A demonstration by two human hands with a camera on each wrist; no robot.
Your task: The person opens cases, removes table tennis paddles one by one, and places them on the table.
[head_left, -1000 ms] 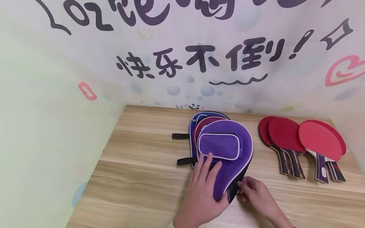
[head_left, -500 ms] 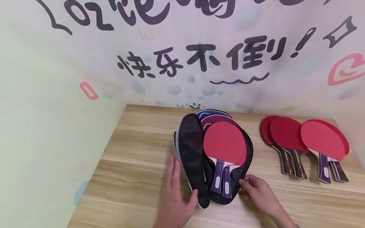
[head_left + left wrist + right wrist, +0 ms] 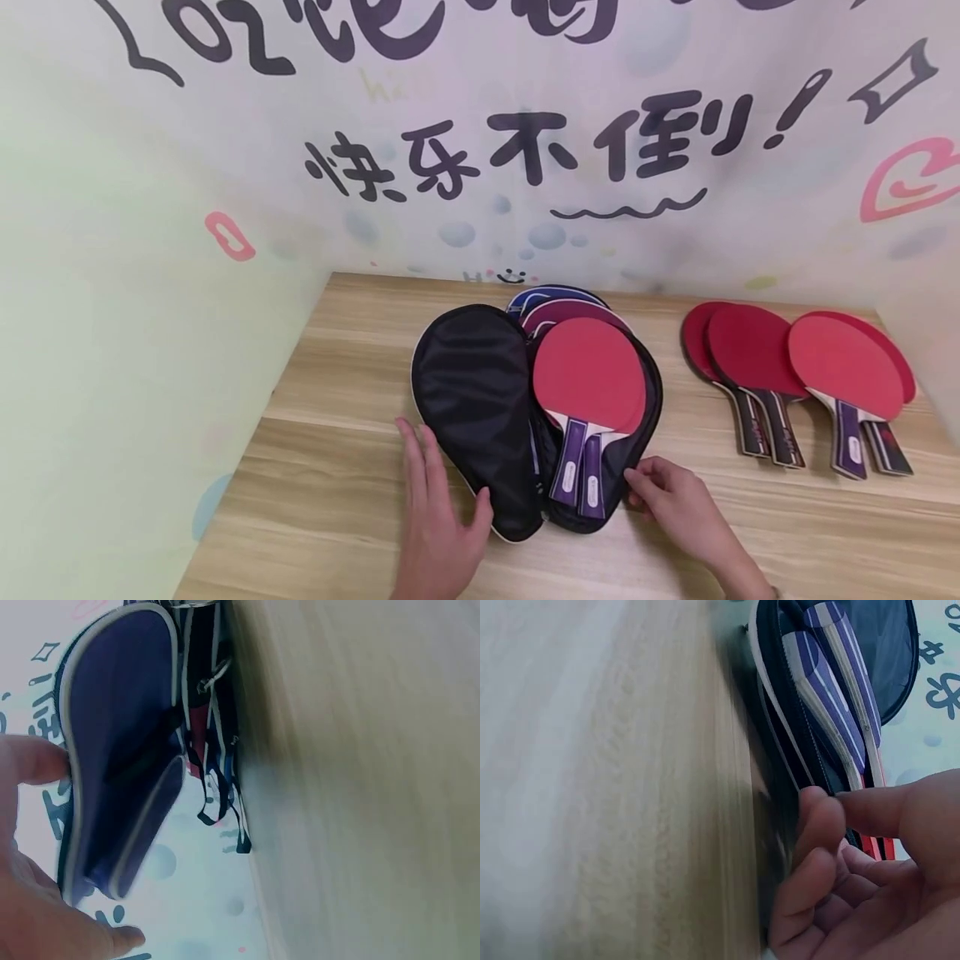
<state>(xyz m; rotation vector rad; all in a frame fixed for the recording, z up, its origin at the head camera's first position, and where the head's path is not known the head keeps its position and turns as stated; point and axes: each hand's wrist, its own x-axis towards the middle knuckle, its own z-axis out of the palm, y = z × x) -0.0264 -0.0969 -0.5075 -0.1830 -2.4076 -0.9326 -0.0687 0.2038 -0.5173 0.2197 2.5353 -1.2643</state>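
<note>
A table tennis bat case (image 3: 472,400) lies spread apart on the pile, its black-lined cover folded over to the left. In its right half rest two red table tennis bats (image 3: 588,375), overlapping, with purple handles toward the person. My left hand (image 3: 442,525) is at the cover's left edge, fingers straight and thumb against the rim; the left wrist view shows the cover's purple outside (image 3: 120,712) tilted above the table. With thumb and forefinger, my right hand (image 3: 678,504) pinches the case's lower right zipper edge (image 3: 810,735).
Under the case, a maroon case (image 3: 573,310) and a blue case (image 3: 555,292) stick out at the back. Several red bats (image 3: 843,358) lie overlapping on the wooden table (image 3: 330,500) at right. A printed wall (image 3: 450,83) bounds the back.
The purple cover was down over the bats. My left hand has swung it leftward, baring the bats and black lining. My right hand has kept its hold on the case's edge.
</note>
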